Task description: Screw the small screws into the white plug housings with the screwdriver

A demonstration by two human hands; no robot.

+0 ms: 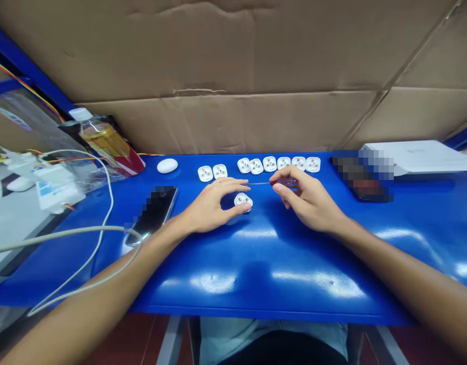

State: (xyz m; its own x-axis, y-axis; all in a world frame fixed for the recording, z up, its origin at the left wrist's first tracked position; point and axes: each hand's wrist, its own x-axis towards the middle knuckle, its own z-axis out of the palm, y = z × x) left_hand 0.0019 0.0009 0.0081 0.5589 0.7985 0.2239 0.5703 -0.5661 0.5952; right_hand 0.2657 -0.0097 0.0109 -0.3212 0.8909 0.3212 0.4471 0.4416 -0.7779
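Seemingly, one white plug base is pinched by the left hand while a screwdriver is clasped in the right hand, eight bases lying in a row on the tabletop.

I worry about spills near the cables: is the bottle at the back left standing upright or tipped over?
Tipped: the bottle leans with its white cap up-left, amber liquid inside, beside the cables.

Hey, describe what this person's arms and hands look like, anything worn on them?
Both forearms are bare, with no sleeves visible up to the picture's edge. The left hand has what looks like a thin ring on one finger. The right hand shows no ring, glove or watch. No wristbands on either.
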